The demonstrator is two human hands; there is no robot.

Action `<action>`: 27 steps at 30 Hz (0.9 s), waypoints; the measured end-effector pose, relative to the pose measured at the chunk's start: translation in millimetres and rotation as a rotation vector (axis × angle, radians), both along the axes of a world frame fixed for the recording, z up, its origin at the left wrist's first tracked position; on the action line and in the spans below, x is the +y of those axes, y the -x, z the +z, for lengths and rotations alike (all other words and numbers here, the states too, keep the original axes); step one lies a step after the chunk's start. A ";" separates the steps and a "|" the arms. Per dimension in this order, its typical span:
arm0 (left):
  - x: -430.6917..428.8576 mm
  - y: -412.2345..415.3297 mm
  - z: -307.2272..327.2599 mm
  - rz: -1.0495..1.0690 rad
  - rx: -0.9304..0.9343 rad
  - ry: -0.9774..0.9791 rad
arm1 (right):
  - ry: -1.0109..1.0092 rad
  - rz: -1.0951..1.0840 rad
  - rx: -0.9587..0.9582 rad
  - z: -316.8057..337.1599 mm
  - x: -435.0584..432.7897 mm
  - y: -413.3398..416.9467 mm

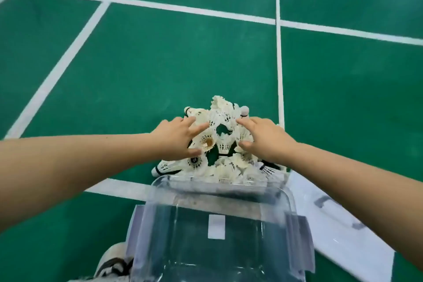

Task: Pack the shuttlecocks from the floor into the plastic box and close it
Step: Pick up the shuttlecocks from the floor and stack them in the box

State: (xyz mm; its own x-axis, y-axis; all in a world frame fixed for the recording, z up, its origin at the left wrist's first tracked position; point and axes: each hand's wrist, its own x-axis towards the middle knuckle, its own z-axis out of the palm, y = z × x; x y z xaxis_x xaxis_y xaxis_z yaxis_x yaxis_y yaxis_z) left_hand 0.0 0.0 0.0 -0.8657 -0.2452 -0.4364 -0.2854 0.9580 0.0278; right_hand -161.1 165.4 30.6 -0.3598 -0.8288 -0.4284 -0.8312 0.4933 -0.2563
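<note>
Feathery white shuttlecocks [219, 135] heaped, left hand [176, 137], right hand [265, 138] splayed (touching), clear box [219, 231] empty

Near end of the plastic box [219, 236] cut off by the bottom edge; whether anything lies inside, impossible to tell through the blurred clear walls. White lid [338, 217] partly hidden behind the right forearm, its far corner lost at the lower right. Shoe [112, 263] half hidden by the box, cropped below. Lower shuttlecocks [219, 142] masked by the box rim. Palm of left hand [176, 137] and right hand [265, 139] unseen, so hold uncertain.
</note>
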 end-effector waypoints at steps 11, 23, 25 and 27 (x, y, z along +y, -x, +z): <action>2.4 6.2 -20.8 0.006 0.074 -0.125 | 0.008 -0.054 -0.053 -23.8 -6.4 -3.8; 7.5 18.4 -23.8 -0.041 -0.094 -0.223 | -0.041 -0.084 -0.061 -33.9 8.3 -8.4; 9.5 19.1 -25.3 -0.064 -0.086 -0.207 | -0.034 -0.078 -0.058 -33.6 9.6 -8.7; 9.5 17.4 -26.5 -0.058 -0.069 -0.191 | -0.029 -0.077 -0.058 -33.4 11.0 -8.8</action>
